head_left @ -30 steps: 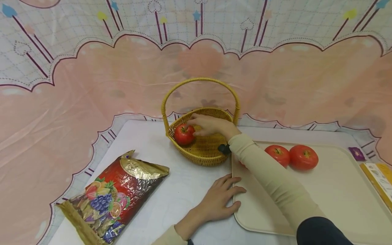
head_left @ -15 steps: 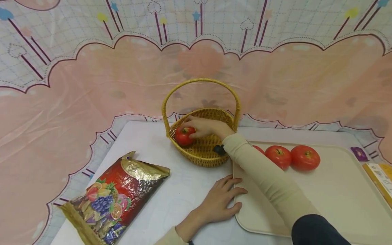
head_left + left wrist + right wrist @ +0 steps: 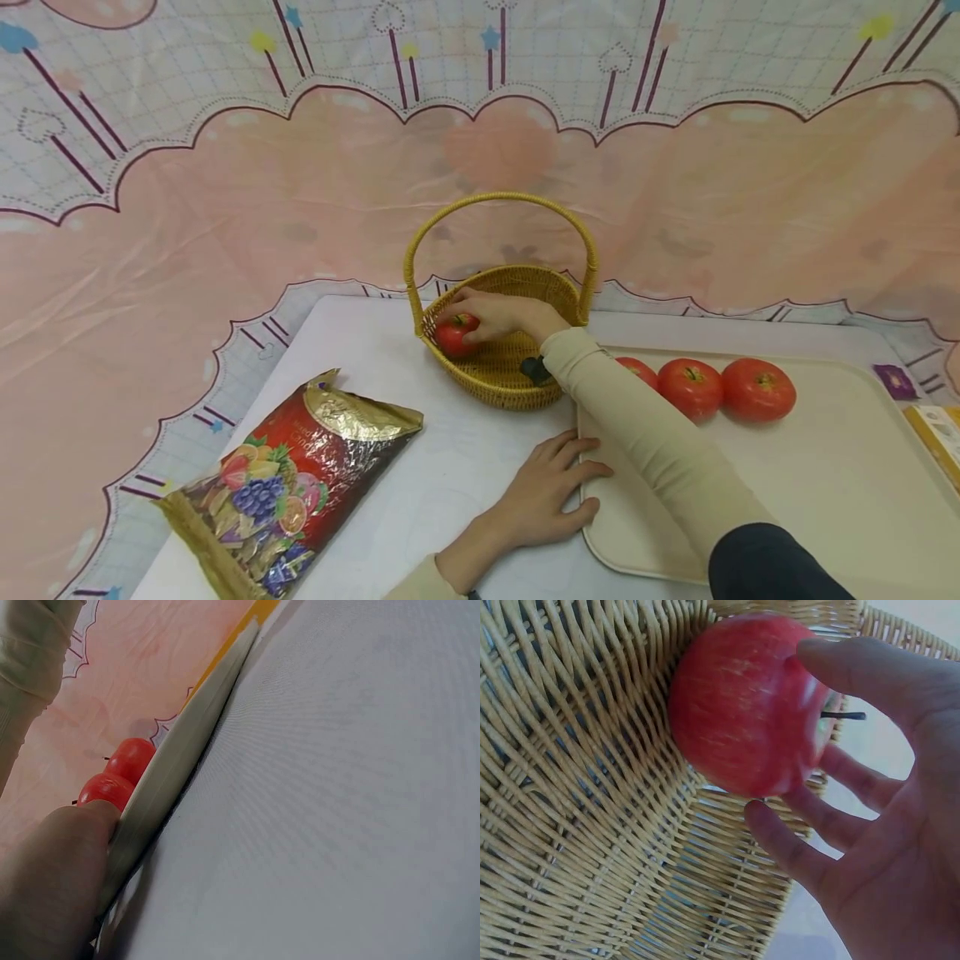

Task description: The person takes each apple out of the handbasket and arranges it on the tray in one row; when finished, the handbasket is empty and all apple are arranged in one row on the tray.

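Observation:
In the yellow wicker basket (image 3: pixel 510 398), my right hand (image 3: pixel 491 315) grips a red apple (image 3: pixel 454 337) at the left end. The right wrist view shows the thumb on the apple (image 3: pixel 742 705) near its dark stem, with the fingers round its other side. The apple lies against the woven wall. My left hand (image 3: pixel 542 493) rests with spread fingers on the left edge of the beige tray (image 3: pixel 810 500). Its thumb lies over the tray rim in the left wrist view. Several red apples (image 3: pixel 759 390) sit in a row on the tray, one partly hidden by my right sleeve.
A red and gold bag of candy (image 3: pixel 292 483) lies at the left of the white table (image 3: pixel 450 458). The basket's tall handle (image 3: pixel 501 197) arches over my right hand. Beyond the tray are a purple packet (image 3: pixel 896 382) and a yellow and white box (image 3: pixel 937 433).
My right hand's fingers have closed further round the apple in the basket, and the forearm has drawn slightly left, showing more of the apples on the tray. My left hand keeps its place.

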The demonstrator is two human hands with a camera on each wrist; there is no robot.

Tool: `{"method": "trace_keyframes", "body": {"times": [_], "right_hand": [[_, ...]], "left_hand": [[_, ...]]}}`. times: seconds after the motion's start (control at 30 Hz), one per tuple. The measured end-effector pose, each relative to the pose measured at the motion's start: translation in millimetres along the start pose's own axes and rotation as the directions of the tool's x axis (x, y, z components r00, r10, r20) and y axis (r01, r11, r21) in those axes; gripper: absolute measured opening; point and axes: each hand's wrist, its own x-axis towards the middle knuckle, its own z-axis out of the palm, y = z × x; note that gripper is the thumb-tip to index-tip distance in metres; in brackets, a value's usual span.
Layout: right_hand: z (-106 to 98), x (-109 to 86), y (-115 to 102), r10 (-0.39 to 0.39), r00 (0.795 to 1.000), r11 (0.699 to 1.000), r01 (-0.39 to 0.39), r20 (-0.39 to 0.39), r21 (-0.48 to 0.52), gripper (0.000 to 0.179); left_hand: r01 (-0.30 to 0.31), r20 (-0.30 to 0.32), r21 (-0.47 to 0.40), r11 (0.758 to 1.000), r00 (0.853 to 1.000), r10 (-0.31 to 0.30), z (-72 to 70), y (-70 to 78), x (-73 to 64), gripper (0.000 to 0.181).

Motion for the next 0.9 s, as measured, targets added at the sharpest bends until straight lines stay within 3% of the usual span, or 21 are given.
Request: {"method": "trace_keyframes", "body": {"times": [0.57,0.9], "right_hand": [[6.5,11.0,6.3,0.059,0.998,0.995,-0.06,0.015,0.084,0.064],[14.1,16.9,5.1,0.089,0.996,0.993,-0.087,-0.014,0.083,0.062]], "left_hand": [[-0.016,0.005,0.034,0.999,1.0,0.015,-2.2,1.8,2.2,0.032],[-0.012,-0.002,0.054,0.998,1.0,0.012,-3.0,1.1,-0.4,0.032]]}}
